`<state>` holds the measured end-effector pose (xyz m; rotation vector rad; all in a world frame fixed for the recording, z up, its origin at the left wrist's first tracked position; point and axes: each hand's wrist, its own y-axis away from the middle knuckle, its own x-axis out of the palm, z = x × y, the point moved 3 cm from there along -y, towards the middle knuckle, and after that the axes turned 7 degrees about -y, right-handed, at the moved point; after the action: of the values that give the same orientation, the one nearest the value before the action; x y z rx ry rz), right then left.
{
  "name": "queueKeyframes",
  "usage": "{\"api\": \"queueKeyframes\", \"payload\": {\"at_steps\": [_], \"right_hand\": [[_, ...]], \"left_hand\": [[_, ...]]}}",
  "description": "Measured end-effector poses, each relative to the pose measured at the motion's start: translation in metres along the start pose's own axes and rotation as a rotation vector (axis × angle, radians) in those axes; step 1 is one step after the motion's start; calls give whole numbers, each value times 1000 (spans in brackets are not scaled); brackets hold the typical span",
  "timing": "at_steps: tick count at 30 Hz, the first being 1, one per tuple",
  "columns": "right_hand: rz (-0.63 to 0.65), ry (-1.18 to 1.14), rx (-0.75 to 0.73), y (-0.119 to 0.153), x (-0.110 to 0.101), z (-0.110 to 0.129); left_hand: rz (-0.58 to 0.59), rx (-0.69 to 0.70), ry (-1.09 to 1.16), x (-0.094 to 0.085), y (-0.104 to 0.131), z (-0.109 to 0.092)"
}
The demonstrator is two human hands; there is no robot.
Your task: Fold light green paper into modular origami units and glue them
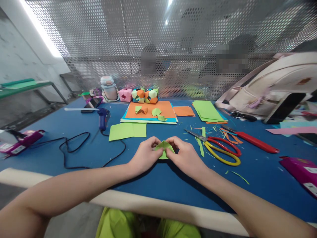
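Low over the blue table, a small folded green paper (163, 145) is held between both hands, its top corner pointing away. My left hand (146, 154) pinches its left side with thumb and fingers. On the right side my right hand (184, 155) grips it in the same way, the two thumbs close together at the middle. The fingertips behind the paper are partly hidden. Beyond the hands, folded green and orange pieces (156, 112) lie on an orange sheet (128, 111). Green sheets (127, 130) lie just behind my left hand.
Scissors (223, 150), paper scraps and a red-handled cutter (257, 142) lie right. A blue glue gun (102, 119) and its cord (65, 148) are left. Paper cubes (138, 95), a bottle (109, 88), green sheets (208, 110) and a backpack (272, 82) stand or lie farther back.
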<state>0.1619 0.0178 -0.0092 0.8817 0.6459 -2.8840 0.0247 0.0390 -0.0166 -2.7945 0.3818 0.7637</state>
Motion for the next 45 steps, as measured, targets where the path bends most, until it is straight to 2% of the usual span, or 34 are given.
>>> {"api": "queueKeyframes", "payload": {"at_steps": [6, 14, 23, 28, 34, 38, 45], "right_hand": [[26, -51, 5, 2, -1, 0], [-29, 1, -59, 0, -3, -3], [2, 39, -85, 0, -2, -2], [14, 32, -96, 2, -1, -2], [23, 34, -120, 1, 0, -2], [24, 45, -114, 1, 0, -3], [39, 47, -141, 2, 0, 0]], "left_hand": [[-4, 9, -7, -1, 0, 0], [29, 64, 1, -2, 4, -6], [-62, 136, -93, -7, 3, -8], [-79, 128, -63, -7, 3, -5], [-42, 95, -12, -6, 2, -5], [-26, 121, -13, -6, 2, -7], [-69, 126, -46, -8, 1, -7]]}}
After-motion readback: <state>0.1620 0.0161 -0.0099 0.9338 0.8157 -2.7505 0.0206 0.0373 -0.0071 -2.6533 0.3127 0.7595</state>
